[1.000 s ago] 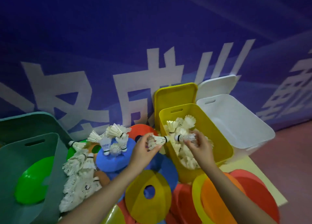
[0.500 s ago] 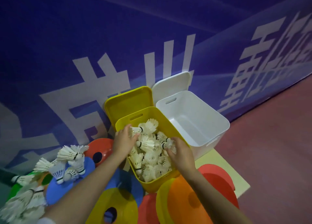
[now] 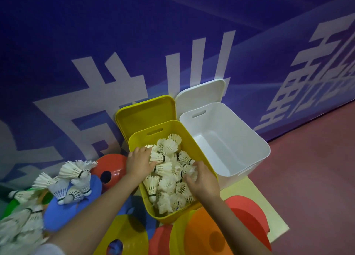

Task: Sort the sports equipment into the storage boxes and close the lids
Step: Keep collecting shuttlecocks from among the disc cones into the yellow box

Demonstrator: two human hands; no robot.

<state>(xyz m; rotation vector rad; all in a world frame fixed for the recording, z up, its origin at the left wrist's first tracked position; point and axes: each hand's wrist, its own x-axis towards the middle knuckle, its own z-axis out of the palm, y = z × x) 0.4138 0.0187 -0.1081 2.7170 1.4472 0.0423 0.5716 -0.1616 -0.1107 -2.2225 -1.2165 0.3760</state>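
Note:
The open yellow box (image 3: 194, 139) stands in the middle, holding several white shuttlecocks (image 3: 167, 185). Its yellow lid (image 3: 146, 112) leans on the wall behind it. My left hand (image 3: 139, 162) reaches over the box's left rim and grips the feather end of one shuttlecock (image 3: 159, 156). Inside the box near its right wall, my right hand (image 3: 202, 181) curls its fingers round another shuttlecock (image 3: 189, 171). To the right sits the open white box (image 3: 255, 139), with nothing inside and its white lid (image 3: 201, 93) upright behind it.
More loose shuttlecocks (image 3: 73, 180) lie on a blue disc cone (image 3: 63, 212) at the left. Red (image 3: 111, 168), yellow (image 3: 126, 235) and orange (image 3: 207, 233) disc cones crowd the front. The boxes stand on a pale yellow mat (image 3: 257, 193) against a blue wall banner; red floor lies right.
The view swung right, and the green box left the frame. Both hands carried their shuttlecocks from above the cones down into the yellow box.

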